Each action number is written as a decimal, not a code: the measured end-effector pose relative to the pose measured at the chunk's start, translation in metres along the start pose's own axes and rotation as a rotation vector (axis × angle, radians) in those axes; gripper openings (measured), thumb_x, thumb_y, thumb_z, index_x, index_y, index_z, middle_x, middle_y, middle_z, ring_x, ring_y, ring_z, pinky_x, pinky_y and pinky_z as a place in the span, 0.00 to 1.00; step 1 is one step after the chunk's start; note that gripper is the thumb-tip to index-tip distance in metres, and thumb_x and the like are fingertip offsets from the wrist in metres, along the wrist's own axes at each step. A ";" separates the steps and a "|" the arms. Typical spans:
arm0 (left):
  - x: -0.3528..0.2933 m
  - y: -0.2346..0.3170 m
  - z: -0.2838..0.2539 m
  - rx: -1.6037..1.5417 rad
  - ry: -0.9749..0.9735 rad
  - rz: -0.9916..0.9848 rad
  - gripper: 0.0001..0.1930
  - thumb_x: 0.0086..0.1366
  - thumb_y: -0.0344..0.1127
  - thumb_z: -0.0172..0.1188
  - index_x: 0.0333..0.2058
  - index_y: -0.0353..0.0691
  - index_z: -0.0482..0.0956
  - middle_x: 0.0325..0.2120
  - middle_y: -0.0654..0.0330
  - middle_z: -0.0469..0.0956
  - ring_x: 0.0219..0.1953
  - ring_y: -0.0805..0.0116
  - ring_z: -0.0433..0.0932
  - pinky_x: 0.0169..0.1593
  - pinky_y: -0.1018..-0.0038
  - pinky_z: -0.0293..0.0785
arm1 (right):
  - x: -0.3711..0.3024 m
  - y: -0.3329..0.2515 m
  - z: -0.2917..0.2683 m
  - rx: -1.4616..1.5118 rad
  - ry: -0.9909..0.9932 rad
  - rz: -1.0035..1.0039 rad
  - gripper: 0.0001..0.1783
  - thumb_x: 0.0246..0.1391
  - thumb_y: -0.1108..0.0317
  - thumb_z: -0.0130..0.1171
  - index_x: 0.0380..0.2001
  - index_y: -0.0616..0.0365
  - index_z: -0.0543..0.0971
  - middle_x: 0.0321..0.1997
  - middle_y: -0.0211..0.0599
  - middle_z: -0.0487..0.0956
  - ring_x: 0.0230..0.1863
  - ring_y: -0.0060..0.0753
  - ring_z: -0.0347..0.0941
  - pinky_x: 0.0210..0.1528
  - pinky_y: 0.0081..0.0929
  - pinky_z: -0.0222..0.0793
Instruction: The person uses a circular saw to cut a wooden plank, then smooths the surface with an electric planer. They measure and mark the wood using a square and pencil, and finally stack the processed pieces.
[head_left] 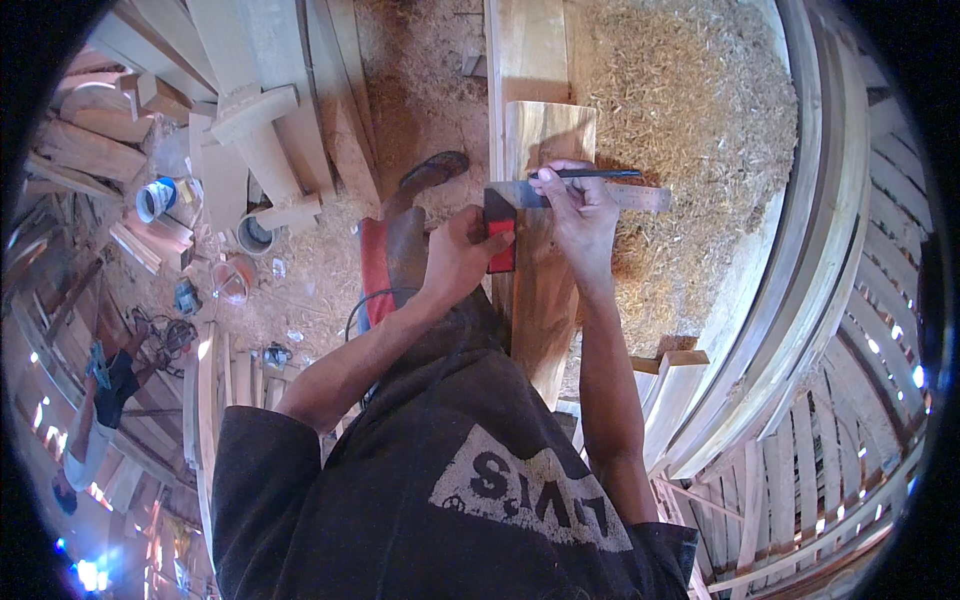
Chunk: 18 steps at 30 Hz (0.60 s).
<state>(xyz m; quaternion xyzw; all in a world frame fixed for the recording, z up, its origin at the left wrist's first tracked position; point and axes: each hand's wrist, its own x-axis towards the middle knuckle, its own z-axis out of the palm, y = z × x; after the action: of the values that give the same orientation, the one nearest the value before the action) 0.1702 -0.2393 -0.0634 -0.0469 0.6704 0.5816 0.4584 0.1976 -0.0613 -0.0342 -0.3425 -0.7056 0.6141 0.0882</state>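
Note:
A wooden board (545, 290) lies lengthwise before me. My left hand (458, 255) is closed on the red stock of a try square (502, 248), pressing it to the board's left edge. The square's metal blade (645, 197) crosses the board and sticks out past its right edge. In my right hand (577, 208) a dark pencil (600, 173) is pinched, lying almost level just above the blade. Part of the blade is hidden behind the right hand's fingers, and I cannot tell whether the pencil touches the wood.
Wood shavings (690, 130) cover the area right of the board. Long planks (270, 100) are stacked at the far left. A blue and white can (155, 200) and an orange-red container (233, 278) stand at the left. Another person (95, 415) is at the lower left near tangled cables (172, 338).

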 end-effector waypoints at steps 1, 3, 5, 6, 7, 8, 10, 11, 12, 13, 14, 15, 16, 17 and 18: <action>0.000 0.000 0.000 0.017 0.008 0.010 0.13 0.65 0.33 0.71 0.45 0.33 0.84 0.36 0.60 0.87 0.38 0.76 0.82 0.44 0.73 0.78 | 0.000 0.001 0.001 -0.006 0.010 0.011 0.11 0.64 0.70 0.68 0.45 0.64 0.82 0.37 0.33 0.87 0.38 0.19 0.82 0.44 0.21 0.79; -0.001 0.003 0.000 0.051 0.023 0.031 0.14 0.63 0.34 0.72 0.43 0.32 0.83 0.34 0.57 0.87 0.36 0.75 0.83 0.43 0.72 0.79 | 0.000 0.004 0.002 -0.038 0.015 0.011 0.10 0.63 0.69 0.69 0.44 0.63 0.83 0.36 0.32 0.86 0.37 0.18 0.82 0.43 0.20 0.79; -0.001 0.005 -0.001 0.022 0.014 0.028 0.14 0.63 0.34 0.72 0.43 0.32 0.83 0.34 0.58 0.87 0.36 0.75 0.83 0.43 0.72 0.79 | 0.001 0.009 0.002 -0.089 0.006 -0.011 0.10 0.63 0.68 0.70 0.43 0.63 0.84 0.35 0.30 0.86 0.37 0.17 0.82 0.42 0.19 0.78; -0.001 0.005 -0.001 0.007 0.009 0.027 0.14 0.63 0.34 0.72 0.43 0.32 0.83 0.34 0.58 0.87 0.36 0.75 0.83 0.42 0.72 0.79 | 0.001 0.010 0.002 -0.090 0.005 -0.011 0.10 0.63 0.68 0.70 0.42 0.62 0.84 0.35 0.30 0.86 0.37 0.17 0.81 0.42 0.19 0.78; 0.000 0.003 -0.001 0.002 0.018 0.022 0.14 0.63 0.34 0.72 0.43 0.32 0.83 0.34 0.58 0.87 0.36 0.75 0.83 0.43 0.72 0.79 | 0.000 0.011 0.003 -0.091 0.005 -0.011 0.10 0.63 0.68 0.70 0.42 0.62 0.85 0.34 0.30 0.87 0.36 0.16 0.81 0.42 0.19 0.78; 0.000 0.002 0.001 -0.007 0.027 0.018 0.14 0.62 0.34 0.72 0.42 0.32 0.83 0.33 0.57 0.87 0.36 0.75 0.83 0.43 0.73 0.79 | 0.000 0.010 0.004 -0.095 0.004 -0.013 0.10 0.63 0.68 0.70 0.42 0.62 0.85 0.34 0.30 0.87 0.36 0.16 0.81 0.41 0.19 0.78; 0.002 0.000 0.002 0.017 0.026 0.018 0.14 0.63 0.34 0.72 0.43 0.32 0.84 0.34 0.59 0.87 0.37 0.75 0.82 0.43 0.73 0.78 | 0.000 0.005 0.004 -0.103 -0.003 -0.004 0.10 0.63 0.67 0.70 0.42 0.62 0.85 0.34 0.30 0.87 0.35 0.16 0.81 0.41 0.19 0.77; 0.001 0.002 0.000 0.053 0.018 0.020 0.14 0.64 0.33 0.71 0.44 0.33 0.84 0.35 0.60 0.87 0.37 0.76 0.82 0.44 0.74 0.78 | -0.001 0.004 0.004 -0.104 -0.006 0.002 0.10 0.63 0.67 0.70 0.42 0.62 0.85 0.34 0.31 0.87 0.35 0.16 0.81 0.40 0.19 0.77; 0.001 0.003 -0.001 0.089 0.010 0.021 0.14 0.64 0.33 0.71 0.45 0.34 0.84 0.36 0.62 0.86 0.37 0.76 0.81 0.44 0.74 0.78 | -0.001 0.004 0.003 -0.112 0.000 0.007 0.10 0.62 0.67 0.71 0.42 0.63 0.85 0.34 0.31 0.87 0.35 0.16 0.81 0.40 0.19 0.77; 0.001 0.003 -0.001 0.109 0.018 0.024 0.13 0.63 0.33 0.72 0.43 0.33 0.84 0.34 0.61 0.86 0.35 0.76 0.81 0.42 0.73 0.77 | -0.001 0.006 0.002 -0.120 0.007 0.012 0.10 0.62 0.67 0.71 0.42 0.63 0.85 0.34 0.31 0.87 0.35 0.16 0.81 0.40 0.19 0.77; 0.001 0.002 -0.001 0.131 0.029 0.027 0.13 0.62 0.33 0.72 0.41 0.33 0.84 0.31 0.60 0.85 0.33 0.76 0.80 0.40 0.72 0.77 | -0.001 0.007 0.002 -0.126 0.012 0.016 0.11 0.62 0.67 0.71 0.41 0.63 0.85 0.34 0.31 0.87 0.35 0.16 0.81 0.39 0.20 0.77; 0.001 0.001 -0.001 0.152 0.040 0.031 0.13 0.61 0.33 0.73 0.39 0.32 0.83 0.29 0.58 0.84 0.32 0.76 0.79 0.38 0.71 0.76 | 0.000 0.006 0.002 -0.138 0.010 0.009 0.11 0.62 0.67 0.71 0.41 0.63 0.85 0.33 0.31 0.87 0.35 0.16 0.81 0.39 0.20 0.77; 0.003 -0.001 -0.001 0.115 0.039 0.044 0.12 0.61 0.33 0.73 0.39 0.32 0.83 0.28 0.59 0.84 0.31 0.76 0.79 0.38 0.71 0.76 | 0.000 0.005 0.002 -0.149 0.008 0.003 0.11 0.62 0.67 0.71 0.41 0.63 0.85 0.33 0.31 0.87 0.34 0.16 0.81 0.39 0.20 0.78; 0.004 -0.006 0.000 0.075 0.037 0.055 0.12 0.61 0.33 0.73 0.39 0.33 0.83 0.28 0.59 0.84 0.30 0.76 0.78 0.38 0.71 0.75 | 0.000 0.004 0.002 -0.162 0.005 -0.002 0.11 0.62 0.67 0.71 0.41 0.63 0.85 0.33 0.31 0.87 0.34 0.16 0.81 0.39 0.20 0.78; 0.005 -0.010 0.001 0.036 0.036 0.066 0.12 0.61 0.33 0.73 0.38 0.33 0.83 0.27 0.60 0.83 0.30 0.76 0.77 0.37 0.71 0.75 | 0.000 0.004 0.001 -0.162 0.005 -0.006 0.11 0.62 0.67 0.71 0.41 0.63 0.85 0.33 0.31 0.87 0.34 0.16 0.81 0.39 0.21 0.78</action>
<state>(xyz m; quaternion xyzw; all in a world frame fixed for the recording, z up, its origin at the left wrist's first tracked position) 0.1741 -0.2397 -0.0739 -0.0269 0.6900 0.5833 0.4276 0.1984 -0.0624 -0.0385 -0.3477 -0.7538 0.5540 0.0638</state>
